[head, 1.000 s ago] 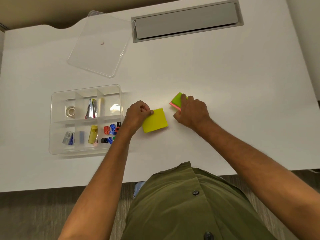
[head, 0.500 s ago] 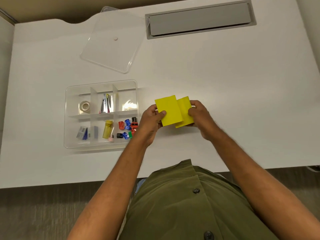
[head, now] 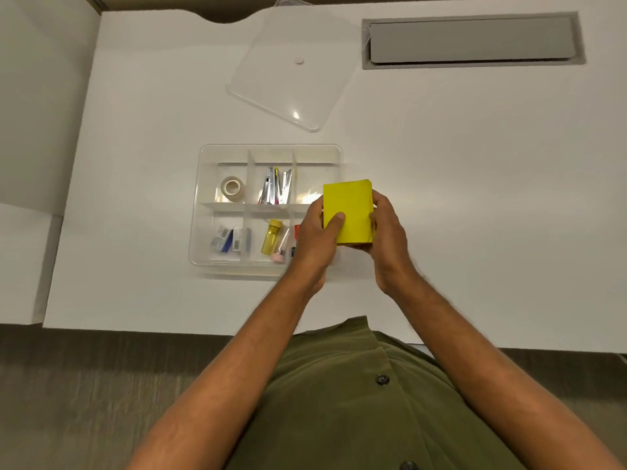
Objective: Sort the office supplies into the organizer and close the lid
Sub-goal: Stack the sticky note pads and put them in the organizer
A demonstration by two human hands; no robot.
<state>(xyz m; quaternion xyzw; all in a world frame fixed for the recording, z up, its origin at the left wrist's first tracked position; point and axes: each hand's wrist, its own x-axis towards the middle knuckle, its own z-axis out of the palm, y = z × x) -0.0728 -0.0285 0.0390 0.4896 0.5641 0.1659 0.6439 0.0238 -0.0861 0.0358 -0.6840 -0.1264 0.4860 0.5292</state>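
Note:
Both hands hold one stack of yellow sticky notes (head: pixel 349 208) above the right edge of the clear organizer (head: pixel 203 184). My left hand (head: pixel 319 239) grips its left side with the thumb on top. My right hand (head: pixel 386 232) grips its right side. The organizer holds a tape roll (head: pixel 232 188), metal clips (head: pixel 276 188), small blue-white packs (head: pixel 230 240) and a yellow tube (head: pixel 270 237). My left hand hides most of the lower right compartment. The clear lid (head: pixel 288 76) lies flat on the desk behind the organizer.
A grey cable hatch (head: pixel 471 40) is set into the white desk (head: pixel 475 198) at the back right. A white partition (head: pixel 37 96) stands along the left. The desk's front edge runs just before my green shirt.
The two sticky-note pads, one in each hand, have been brought together into a single stack. Both hands moved left toward the organizer's right side.

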